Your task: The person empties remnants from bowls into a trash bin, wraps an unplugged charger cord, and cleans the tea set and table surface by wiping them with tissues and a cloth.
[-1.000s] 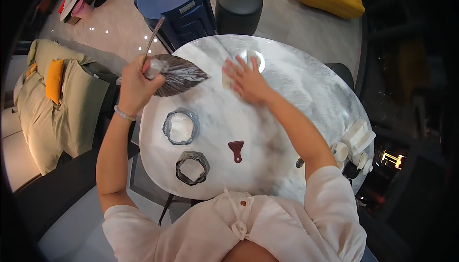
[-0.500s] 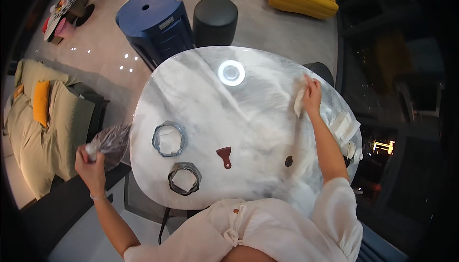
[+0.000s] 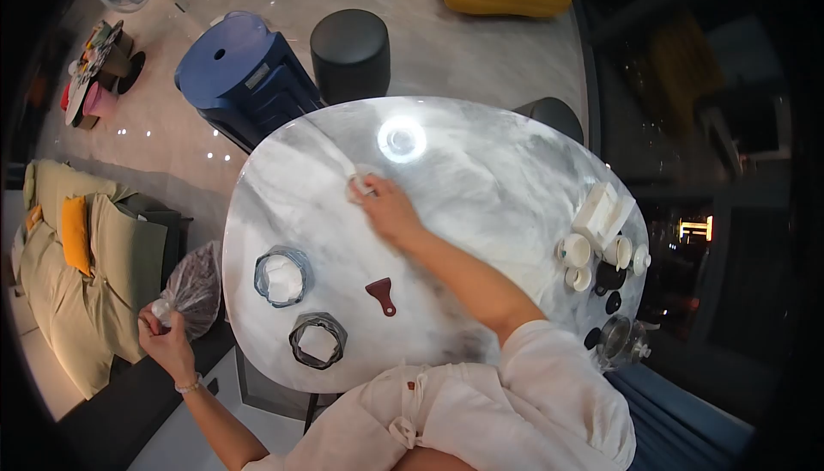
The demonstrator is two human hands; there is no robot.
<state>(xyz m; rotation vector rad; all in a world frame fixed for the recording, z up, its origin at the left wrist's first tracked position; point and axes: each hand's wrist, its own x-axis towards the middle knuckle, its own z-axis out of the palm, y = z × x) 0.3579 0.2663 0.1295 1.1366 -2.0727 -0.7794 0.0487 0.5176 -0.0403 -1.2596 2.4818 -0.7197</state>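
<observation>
My left hand [image 3: 167, 342] is closed on a crinkled dark translucent plastic bag [image 3: 196, 289], off the table's left edge. Over the upper left part of the marble-patterned table [image 3: 481, 170], my right hand [image 3: 384, 205] presses a white cloth or tissue [image 3: 361, 181] on the surface. A dark red scraper [image 3: 381, 296] lies below that hand. To its left stand two round containers lined with plastic bags, one bluish [image 3: 283, 277] and one black [image 3: 318, 340], each with something white inside.
White cups [image 3: 574, 251], a tissue box [image 3: 599, 218], dark round pieces and a glass pot [image 3: 614, 339] stand along the table's right side. Beyond the far edge are a blue stool [image 3: 232, 72] and a black stool [image 3: 350, 54]. A sofa [image 3: 107, 269] is at left.
My right hand has swept out to the right and then back left across the table with the cloth. My left hand has carried the bag down and left, past the table's edge.
</observation>
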